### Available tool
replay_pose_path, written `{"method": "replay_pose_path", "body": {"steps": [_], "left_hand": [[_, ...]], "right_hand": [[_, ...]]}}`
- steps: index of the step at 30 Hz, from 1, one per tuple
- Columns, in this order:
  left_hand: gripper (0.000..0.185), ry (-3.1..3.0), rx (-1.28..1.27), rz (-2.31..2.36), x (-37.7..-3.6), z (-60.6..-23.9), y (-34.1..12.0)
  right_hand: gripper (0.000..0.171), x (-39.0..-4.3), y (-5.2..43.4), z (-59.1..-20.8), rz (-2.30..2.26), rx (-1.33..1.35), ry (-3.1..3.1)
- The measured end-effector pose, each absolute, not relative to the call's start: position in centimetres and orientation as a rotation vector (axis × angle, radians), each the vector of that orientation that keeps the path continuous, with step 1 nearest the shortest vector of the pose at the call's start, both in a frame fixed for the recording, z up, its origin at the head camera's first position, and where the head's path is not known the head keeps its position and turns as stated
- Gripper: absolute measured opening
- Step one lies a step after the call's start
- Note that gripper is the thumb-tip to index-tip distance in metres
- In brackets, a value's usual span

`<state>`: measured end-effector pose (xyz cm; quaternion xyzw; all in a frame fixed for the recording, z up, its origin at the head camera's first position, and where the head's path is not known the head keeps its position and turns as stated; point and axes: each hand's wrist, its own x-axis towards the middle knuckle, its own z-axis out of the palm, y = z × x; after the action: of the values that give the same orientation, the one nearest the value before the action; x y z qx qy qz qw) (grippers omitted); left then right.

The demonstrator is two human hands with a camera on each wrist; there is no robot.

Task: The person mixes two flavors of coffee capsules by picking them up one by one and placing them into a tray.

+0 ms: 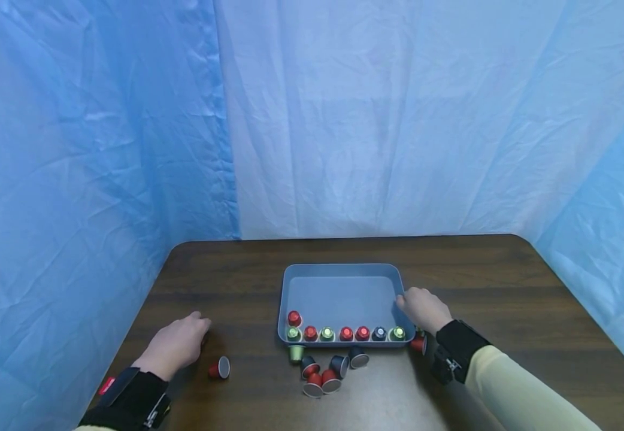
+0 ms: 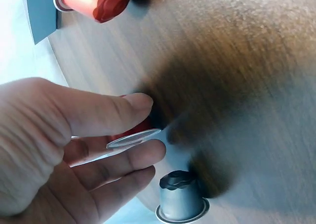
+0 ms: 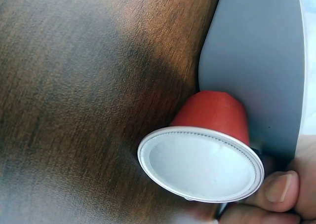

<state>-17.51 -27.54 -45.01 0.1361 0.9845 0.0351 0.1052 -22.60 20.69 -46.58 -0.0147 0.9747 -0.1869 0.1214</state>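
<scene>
Between thumb and fingers my left hand (image 1: pixel 177 344) pinches a red coffee capsule (image 2: pixel 136 130), its foil rim showing in the left wrist view. Another red capsule (image 1: pixel 219 367) lies beside this hand, and a dark capsule (image 2: pixel 182 199) stands beyond the fingers. My right hand (image 1: pixel 425 308) is at the right rim of the grey-blue tray (image 1: pixel 344 287), fingers bent. A red capsule (image 3: pixel 212 115) lies against the tray's outer wall, foil towards the wrist camera, and partly covers those fingers (image 3: pixel 281 189). Whether they hold anything is hidden.
Along the tray's front edge runs a row of red, green and dark capsules (image 1: pixel 362 333), with one red capsule (image 1: pixel 294 318) behind its left end. Several loose capsules (image 1: pixel 330 381) lie in front of the tray on the wooden table (image 1: pixel 247 395). Blue sheets (image 1: pixel 371 120) hang behind.
</scene>
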Motion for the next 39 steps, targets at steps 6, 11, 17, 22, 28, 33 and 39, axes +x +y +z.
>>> {"method": "replay_pose_path", "body": {"steps": [6,11,17,22,28,33,39], "left_hand": [[0.011,2.928,0.413,0.091,-17.5,-45.4,-27.6],[0.011,2.95,0.417,0.053,-17.7,-45.4,-27.5],[0.014,3.017,0.508,-0.022,-17.8,-45.0,-27.2],[0.023,3.069,0.578,-0.02,-18.0,-44.7,-26.8],[0.026,3.109,0.61,0.034,-18.4,-44.4,-26.2],[0.027,3.131,0.594,0.106,-18.6,-44.0,-25.6],[0.029,3.172,0.61,0.188,-18.7,-43.5,-24.8]], "right_hand": [[0.038,-22.7,20.8,-46.8,-0.545,-0.059,2.861],[0.038,-22.8,20.8,-46.8,-0.537,-0.065,2.868],[0.039,-22.7,20.8,-46.8,-0.544,-0.064,2.868],[0.038,-22.7,20.8,-46.8,-0.542,-0.072,2.872],[0.037,-22.7,20.8,-46.8,-0.534,-0.07,2.869],[0.038,-22.7,20.8,-46.8,-0.533,-0.064,2.868],[0.038,-22.6,20.7,-46.7,-0.544,-0.063,2.865]]}}
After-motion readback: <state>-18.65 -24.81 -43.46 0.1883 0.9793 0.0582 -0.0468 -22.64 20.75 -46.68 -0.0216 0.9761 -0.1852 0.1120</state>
